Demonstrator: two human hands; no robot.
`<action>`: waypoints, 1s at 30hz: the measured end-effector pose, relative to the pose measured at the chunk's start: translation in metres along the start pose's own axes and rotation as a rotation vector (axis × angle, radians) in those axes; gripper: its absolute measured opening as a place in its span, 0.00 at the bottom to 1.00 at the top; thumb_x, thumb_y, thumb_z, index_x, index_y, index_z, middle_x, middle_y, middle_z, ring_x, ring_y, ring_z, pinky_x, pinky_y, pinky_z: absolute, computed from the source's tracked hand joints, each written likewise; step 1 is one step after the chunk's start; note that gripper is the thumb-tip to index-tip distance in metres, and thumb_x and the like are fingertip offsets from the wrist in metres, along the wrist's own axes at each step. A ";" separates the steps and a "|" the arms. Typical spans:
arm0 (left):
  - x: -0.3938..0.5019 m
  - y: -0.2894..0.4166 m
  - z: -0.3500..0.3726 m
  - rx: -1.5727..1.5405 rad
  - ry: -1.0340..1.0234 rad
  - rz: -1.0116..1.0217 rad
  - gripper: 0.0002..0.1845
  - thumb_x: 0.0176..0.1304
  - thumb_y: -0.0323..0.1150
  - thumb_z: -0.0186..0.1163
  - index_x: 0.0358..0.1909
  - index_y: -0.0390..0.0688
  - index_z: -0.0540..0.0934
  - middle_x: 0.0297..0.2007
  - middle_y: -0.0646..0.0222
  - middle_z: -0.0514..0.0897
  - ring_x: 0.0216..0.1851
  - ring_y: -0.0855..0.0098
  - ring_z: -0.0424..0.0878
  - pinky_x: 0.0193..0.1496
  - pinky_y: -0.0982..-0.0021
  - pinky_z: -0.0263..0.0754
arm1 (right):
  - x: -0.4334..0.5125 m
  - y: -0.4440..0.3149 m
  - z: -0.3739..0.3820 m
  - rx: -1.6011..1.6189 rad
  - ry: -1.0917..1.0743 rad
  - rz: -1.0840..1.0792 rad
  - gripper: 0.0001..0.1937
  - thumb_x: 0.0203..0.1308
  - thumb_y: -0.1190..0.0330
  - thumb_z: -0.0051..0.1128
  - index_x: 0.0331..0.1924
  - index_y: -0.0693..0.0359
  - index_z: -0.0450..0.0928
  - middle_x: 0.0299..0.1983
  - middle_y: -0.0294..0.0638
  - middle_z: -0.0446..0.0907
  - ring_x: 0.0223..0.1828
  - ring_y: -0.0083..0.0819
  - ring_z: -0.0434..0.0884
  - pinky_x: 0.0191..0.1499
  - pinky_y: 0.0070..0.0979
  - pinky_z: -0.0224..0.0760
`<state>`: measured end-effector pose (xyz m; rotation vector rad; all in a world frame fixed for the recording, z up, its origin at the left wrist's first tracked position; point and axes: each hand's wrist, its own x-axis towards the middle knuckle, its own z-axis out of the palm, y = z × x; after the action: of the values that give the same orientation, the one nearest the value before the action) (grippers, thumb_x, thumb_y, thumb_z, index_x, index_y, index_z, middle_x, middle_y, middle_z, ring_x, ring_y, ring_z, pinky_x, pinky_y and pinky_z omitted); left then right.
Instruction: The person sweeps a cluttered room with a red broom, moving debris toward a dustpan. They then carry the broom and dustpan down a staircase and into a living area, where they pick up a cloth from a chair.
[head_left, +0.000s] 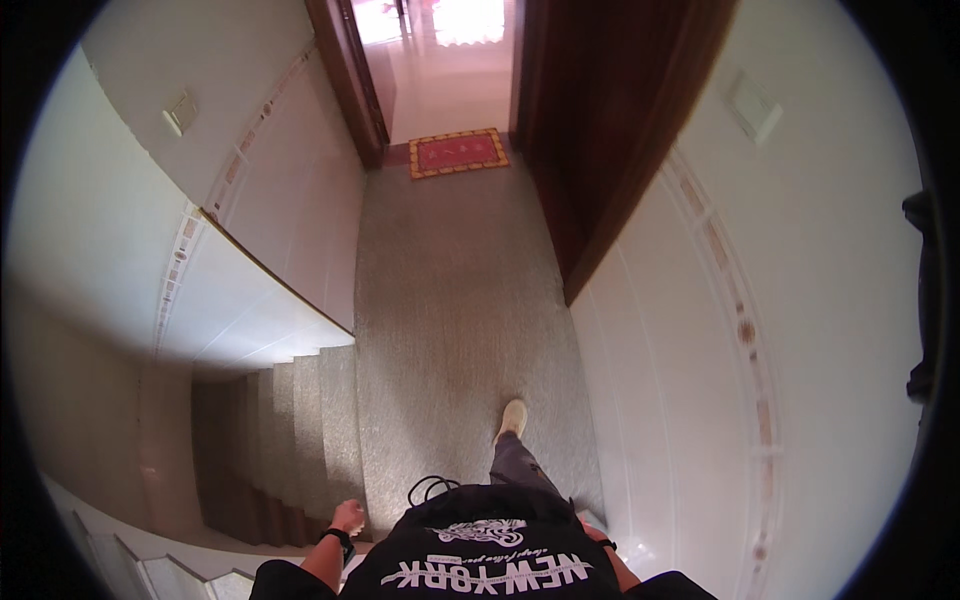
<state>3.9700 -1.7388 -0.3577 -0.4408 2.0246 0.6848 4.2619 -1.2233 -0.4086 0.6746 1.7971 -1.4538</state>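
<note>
My left hand (349, 517) hangs beside my body, above the edge where the stairs (300, 420) drop away on the left. A dark watch or band (339, 538) circles that wrist. Its fingers look loosely curled, and I cannot make out anything in them. Most of my right hand (589, 526) is hidden behind the black printed shirt (480, 547), near the tiled right wall. A thin black band is on the right wrist. Below the shirt, a leg in grey trousers ends in a beige shoe (513, 418) on the landing (450, 300). A black cord (431, 486) loops out at the waist.
Ahead is a doorway with a red and yellow mat (459, 154) at its threshold and a bright room beyond. A dark wooden door (592, 112) stands along the right. Tiled walls (660, 360) flank the landing. Light switches (180, 112) are on both sides.
</note>
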 end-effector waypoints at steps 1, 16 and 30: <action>0.010 0.018 -0.002 -0.123 -0.001 -0.085 0.09 0.58 0.30 0.48 0.27 0.36 0.75 0.16 0.57 0.76 0.17 0.66 0.78 0.16 0.64 0.70 | 0.018 -0.018 -0.034 -0.011 -0.057 -0.065 0.15 0.61 0.63 0.47 0.46 0.62 0.76 0.44 0.48 0.82 0.44 0.36 0.80 0.48 0.30 0.72; 0.140 0.153 -0.028 0.011 -0.167 0.204 0.23 0.54 0.49 0.57 0.33 0.35 0.82 0.30 0.53 0.85 0.38 0.59 0.83 0.41 0.61 0.73 | 0.295 -0.464 -0.329 -0.279 0.016 -0.025 0.09 0.58 0.71 0.43 0.38 0.67 0.72 0.35 0.46 0.82 0.29 0.36 0.84 0.29 0.29 0.79; 0.279 0.752 -0.350 0.221 0.133 1.072 0.20 0.66 0.43 0.52 0.50 0.37 0.75 0.44 0.51 0.80 0.47 0.52 0.78 0.48 0.59 0.73 | 0.366 -0.562 -0.407 0.033 0.209 0.372 0.16 0.57 0.72 0.43 0.48 0.67 0.73 0.32 0.44 0.82 0.28 0.33 0.83 0.28 0.30 0.78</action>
<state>3.1816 -1.3803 -0.2302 0.8239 2.3547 1.0367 3.5246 -0.9697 -0.3202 1.1467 1.6882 -1.1987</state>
